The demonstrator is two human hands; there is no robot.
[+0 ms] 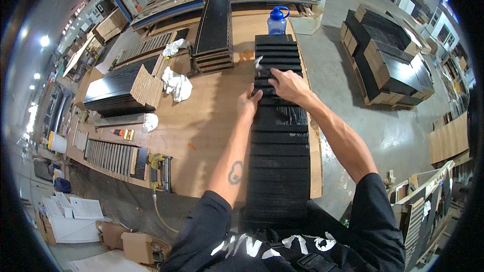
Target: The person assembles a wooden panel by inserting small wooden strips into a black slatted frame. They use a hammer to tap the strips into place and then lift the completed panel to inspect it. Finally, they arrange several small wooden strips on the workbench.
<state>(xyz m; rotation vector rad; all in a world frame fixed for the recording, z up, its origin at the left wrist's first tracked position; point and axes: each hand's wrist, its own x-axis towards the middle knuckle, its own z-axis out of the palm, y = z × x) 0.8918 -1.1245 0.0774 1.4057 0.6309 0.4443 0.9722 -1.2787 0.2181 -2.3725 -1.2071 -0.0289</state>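
A translucent blue plastic bottle (pixel 277 23) stands at upper centre. A yellow-and-black nail gun (pixel 165 170) lies at lower left. Black-faced wooden panels (pixel 390 62) are stacked at upper right.

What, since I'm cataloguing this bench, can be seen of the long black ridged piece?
The long black ridged piece is narrow, crossed by many stepped bands. It looks like painted wood, with pale streaks or glare partway along. It lies lengthwise along the right side of the wooden tabletop, its far end near the blue bottle, its near end by the person's black shirt. The left hand seems to touch its left edge; the right hand is over its upper face, contact unclear.
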